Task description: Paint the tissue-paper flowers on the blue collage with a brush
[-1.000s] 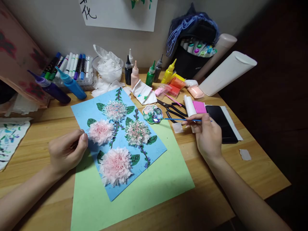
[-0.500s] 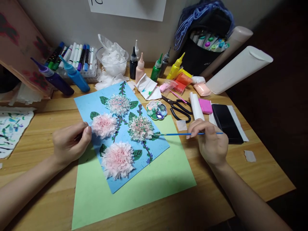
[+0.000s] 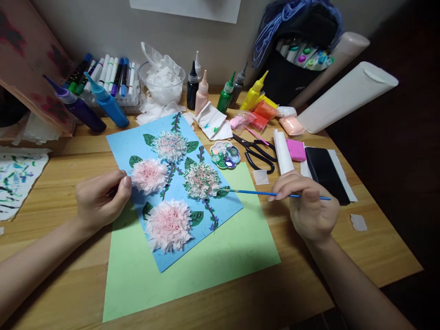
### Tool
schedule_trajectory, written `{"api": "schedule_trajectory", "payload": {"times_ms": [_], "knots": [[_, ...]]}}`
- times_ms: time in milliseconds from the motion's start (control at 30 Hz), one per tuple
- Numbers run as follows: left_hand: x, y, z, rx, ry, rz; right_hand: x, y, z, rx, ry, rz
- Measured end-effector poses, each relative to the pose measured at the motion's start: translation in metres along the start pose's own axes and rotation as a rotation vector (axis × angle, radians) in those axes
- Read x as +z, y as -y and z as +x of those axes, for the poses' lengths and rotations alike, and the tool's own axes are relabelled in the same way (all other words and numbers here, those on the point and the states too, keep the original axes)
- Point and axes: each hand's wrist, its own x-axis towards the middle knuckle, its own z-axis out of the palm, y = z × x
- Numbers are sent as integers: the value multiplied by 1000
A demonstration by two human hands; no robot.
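Note:
My right hand (image 3: 311, 208) holds a thin blue paintbrush (image 3: 261, 192), its tip pointing left over the dark green leaf (image 3: 223, 191) beside a green-flecked paper flower (image 3: 201, 180). Whether the bristles touch the leaf I cannot tell. The flower is on a light blue board (image 3: 192, 238) with painted stems, leaves and several ruffled flowers. Two are plain pale pink; the upper one (image 3: 170, 146) has bluish-green flecks. Curled into a loose fist, my left hand (image 3: 103, 195) rests at the board's left edge, with nothing visible in it. Light green paper (image 3: 220, 279) lies underneath.
A flower-shaped paint palette (image 3: 225, 155) and black scissors (image 3: 257, 153) lie right of the board. Behind stand paint bottles (image 3: 226, 94), a bowl of white tissue (image 3: 163, 82) and markers (image 3: 110, 75). A black phone-like slab (image 3: 326, 174) lies past my right hand.
My right hand and the brush have shifted slightly right and down, the brush handle now tilting down at its rear end. My left hand has stayed in place. The whole view has shifted slightly.

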Motion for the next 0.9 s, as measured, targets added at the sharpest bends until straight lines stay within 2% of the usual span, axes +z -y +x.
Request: {"api": "schedule_trajectory", "payload": {"times_ms": [67,233,367,533,700,833,900], "knots": [[0,0,0,-1,-1,6,-1,1,-1,-16,37,-23],[0,0,0,-11,-2,-6,-3,2,-1,-69,-21,5],[0,-1,0,-22,0,-2,-1,2,-1,-27,63,-38],[-1,-1,0,-17,-3,10,-1,2,0,-80,-34,6],[0,0,-1,-21,-8,5,-1,2,-1,-17,101,-7],[0,0,0,-17,-8,5,0,1,-1,-65,-20,-25],[0,-1,0,-13,-10,4,-1,0,-1,-93,-28,-14]]}}
